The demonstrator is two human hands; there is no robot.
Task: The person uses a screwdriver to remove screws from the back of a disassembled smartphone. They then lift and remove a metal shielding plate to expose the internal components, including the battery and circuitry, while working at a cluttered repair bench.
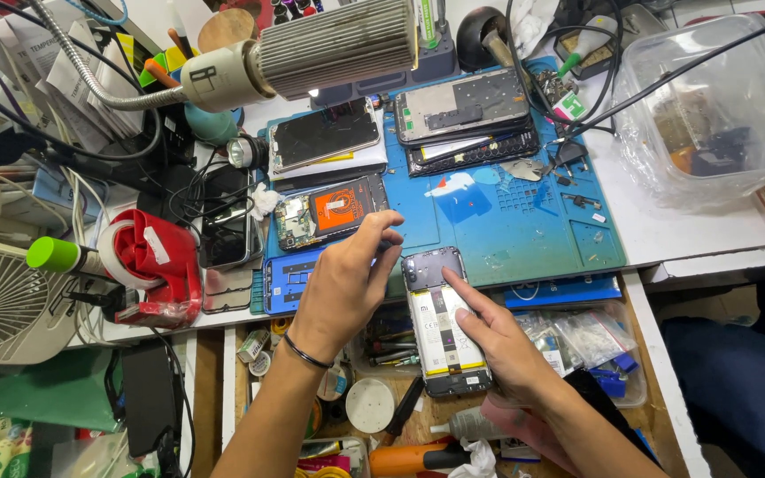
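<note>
1. Head view: the right hand [502, 341] lies on an opened phone [440, 323] whose back cover is off. Its index finger is stretched out, the tip pressing the dark upper part of the phone, and the other fingers rest loosely along the phone's right edge, gripping nothing.
2. The left hand [347, 279] hovers just left of the phone's top, fingers curled with thumb and fingertips drawn close together. I cannot tell whether anything small is pinched between them.
3. The phone sits under the right fingers, partly on the near edge of the blue work mat [498, 226] and partly over the open drawer [382, 389] below.
4. Beyond the left fingertips lies a circuit board with an orange coil [329, 212]. Farther beyond are 2 more dismantled phones [467, 111].
5. Well left of the left hand stands a red tape dispenser [157, 265], with a white fan [2, 305] farther left.
6. Far right of the right fingers is a clear plastic tub [710, 106].
</note>
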